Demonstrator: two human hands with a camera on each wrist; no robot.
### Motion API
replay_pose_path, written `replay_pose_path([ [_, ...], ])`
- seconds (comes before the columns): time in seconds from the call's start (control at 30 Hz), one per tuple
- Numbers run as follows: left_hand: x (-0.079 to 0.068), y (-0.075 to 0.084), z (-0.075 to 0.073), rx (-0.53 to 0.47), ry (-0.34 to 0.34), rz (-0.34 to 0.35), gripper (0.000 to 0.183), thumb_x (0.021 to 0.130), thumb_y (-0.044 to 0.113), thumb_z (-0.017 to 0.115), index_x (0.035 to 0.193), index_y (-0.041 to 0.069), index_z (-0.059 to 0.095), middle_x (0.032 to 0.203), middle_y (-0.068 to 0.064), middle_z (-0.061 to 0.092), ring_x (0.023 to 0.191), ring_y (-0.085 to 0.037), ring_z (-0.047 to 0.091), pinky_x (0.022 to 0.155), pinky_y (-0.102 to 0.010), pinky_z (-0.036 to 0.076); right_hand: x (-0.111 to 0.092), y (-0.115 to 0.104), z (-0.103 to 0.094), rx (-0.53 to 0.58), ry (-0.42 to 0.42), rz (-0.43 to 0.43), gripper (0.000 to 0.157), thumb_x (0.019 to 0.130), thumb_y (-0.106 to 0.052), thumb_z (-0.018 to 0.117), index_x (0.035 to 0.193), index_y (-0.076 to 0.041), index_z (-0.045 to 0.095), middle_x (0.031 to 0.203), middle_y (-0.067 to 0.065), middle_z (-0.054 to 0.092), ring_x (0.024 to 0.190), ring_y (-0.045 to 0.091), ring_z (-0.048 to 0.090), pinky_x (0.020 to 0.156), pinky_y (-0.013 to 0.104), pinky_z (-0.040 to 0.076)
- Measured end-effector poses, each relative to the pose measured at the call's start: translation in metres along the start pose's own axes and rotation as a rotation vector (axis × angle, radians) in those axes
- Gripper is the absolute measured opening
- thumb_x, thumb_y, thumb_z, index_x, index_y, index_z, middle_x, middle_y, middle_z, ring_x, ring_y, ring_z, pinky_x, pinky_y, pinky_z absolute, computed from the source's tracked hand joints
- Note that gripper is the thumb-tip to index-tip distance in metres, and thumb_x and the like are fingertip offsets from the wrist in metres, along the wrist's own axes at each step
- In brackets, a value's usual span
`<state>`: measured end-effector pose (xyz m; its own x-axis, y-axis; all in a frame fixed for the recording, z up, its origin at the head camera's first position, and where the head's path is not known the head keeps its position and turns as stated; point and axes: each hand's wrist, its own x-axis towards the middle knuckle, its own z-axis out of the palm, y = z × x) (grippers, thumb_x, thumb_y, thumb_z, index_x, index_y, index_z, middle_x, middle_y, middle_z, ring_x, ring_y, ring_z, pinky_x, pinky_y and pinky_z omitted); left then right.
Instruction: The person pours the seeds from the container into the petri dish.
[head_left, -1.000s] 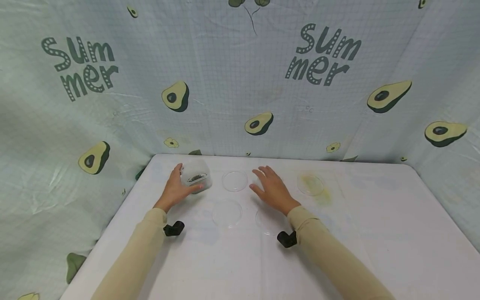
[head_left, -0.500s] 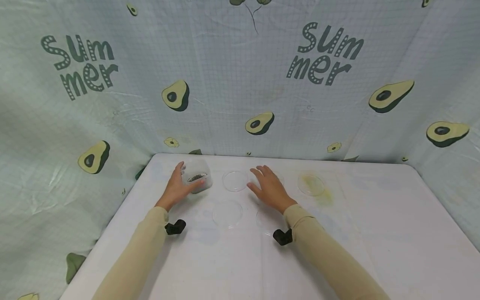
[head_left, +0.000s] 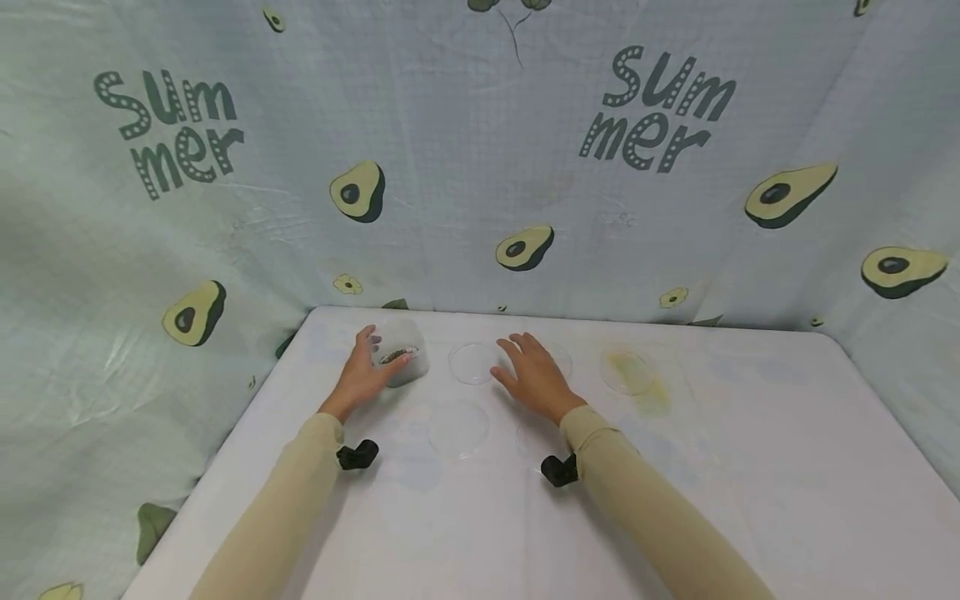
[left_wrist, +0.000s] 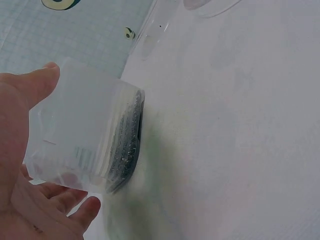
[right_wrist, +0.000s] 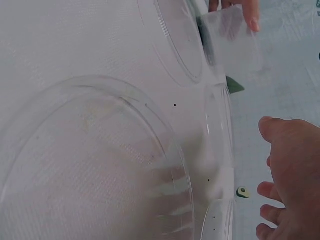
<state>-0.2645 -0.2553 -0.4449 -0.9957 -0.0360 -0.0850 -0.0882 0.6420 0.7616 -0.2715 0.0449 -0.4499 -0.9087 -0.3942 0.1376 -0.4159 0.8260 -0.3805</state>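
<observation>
Gripping a clear plastic container (left_wrist: 85,125), the left hand (head_left: 360,377) works at the table's far left; right hand (head_left: 537,380) is over the middle.

Nearest: two beige sleeves (head_left: 273,504) stretch across the white tabletop (head_left: 465,533), a black wrist camera (head_left: 358,455) at each cuff.

Next, near row of clear, shallow round dishes: near left dish (head_left: 459,429) in full view, near right dish (head_left: 529,443) partly hidden by the right wrist.

Hands: left thumb on one side of the container, fingers round the other, pinching it between them. Container sits near the far left corner, left of all the dishes, dark speckled grains (left_wrist: 126,142) gathered at its bottom. Can't tell if its base touches the table. Faint marks on its wall, unreadable. Right fingers loosely bent and slightly apart, thumb held away; hand is beside the far left dish (head_left: 468,365) and partly blocks the far middle dish (head_left: 561,358).

Far right dish (head_left: 624,373) lies by a yellow stain (head_left: 654,396).

Backmost: pale gridded cloth (head_left: 450,108), avocado prints (head_left: 357,192). Readable text: "SUMMER" twice, left lettering (head_left: 171,133) and right lettering (head_left: 656,108), each split "SUM" over "MER", grey-green, dotted strokes.
</observation>
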Motion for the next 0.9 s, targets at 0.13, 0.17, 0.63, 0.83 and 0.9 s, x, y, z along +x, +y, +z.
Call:
replay_pose_path([
  [0.13,0.001,0.0,-0.001,-0.036,-0.013,0.002,0.099,0.091,0.053,0.059,0.154,0.013,-0.006,0.158,-0.021,0.02,0.147,-0.038,0.02,0.117,-0.055,0.022,0.002,-0.001,0.002,-0.008,0.009,-0.009,0.057,0.097,-0.04,0.055,0.144,-0.01,0.043,0.15,0.016,0.041,0.145,0.035,0.029,0.119,0.048,0.025],
  [0.17,0.001,0.0,-0.001,-0.039,-0.015,0.002,0.099,0.091,0.053,0.059,0.154,0.013,-0.005,0.158,-0.021,0.02,0.146,-0.039,0.021,0.117,-0.055,0.022,0.003,-0.001,0.004,-0.014,0.013,-0.01,0.056,0.097,-0.039,0.056,0.143,-0.009,0.044,0.149,0.017,0.042,0.144,0.036,0.03,0.118,0.049,0.026],
  [0.63,-0.003,0.002,0.001,-0.065,-0.024,0.016,0.095,0.092,0.049,0.059,0.154,0.012,-0.004,0.157,-0.022,0.02,0.145,-0.039,0.022,0.116,-0.056,0.025,0.016,-0.003,0.011,-0.035,-0.038,-0.004,0.063,0.095,-0.046,0.057,0.144,-0.009,0.044,0.149,0.017,0.042,0.145,0.036,0.029,0.121,0.047,0.022],
  [0.83,-0.004,0.0,0.001,-0.069,-0.019,0.011,0.095,0.092,0.049,0.06,0.154,0.012,-0.003,0.157,-0.021,0.021,0.145,-0.039,0.022,0.116,-0.056,0.025,0.022,-0.006,0.016,-0.079,-0.066,0.003,0.068,0.092,-0.05,0.058,0.145,-0.009,0.043,0.15,0.016,0.041,0.145,0.036,0.028,0.121,0.047,0.022],
  [0.9,-0.004,-0.001,0.001,-0.066,-0.019,0.011,0.095,0.092,0.049,0.06,0.154,0.013,-0.003,0.157,-0.021,0.021,0.145,-0.039,0.022,0.116,-0.056,0.025,0.024,-0.008,0.017,-0.089,-0.076,0.007,0.069,0.092,-0.051,0.058,0.145,-0.009,0.043,0.151,0.017,0.04,0.145,0.036,0.028,0.121,0.047,0.021],
])
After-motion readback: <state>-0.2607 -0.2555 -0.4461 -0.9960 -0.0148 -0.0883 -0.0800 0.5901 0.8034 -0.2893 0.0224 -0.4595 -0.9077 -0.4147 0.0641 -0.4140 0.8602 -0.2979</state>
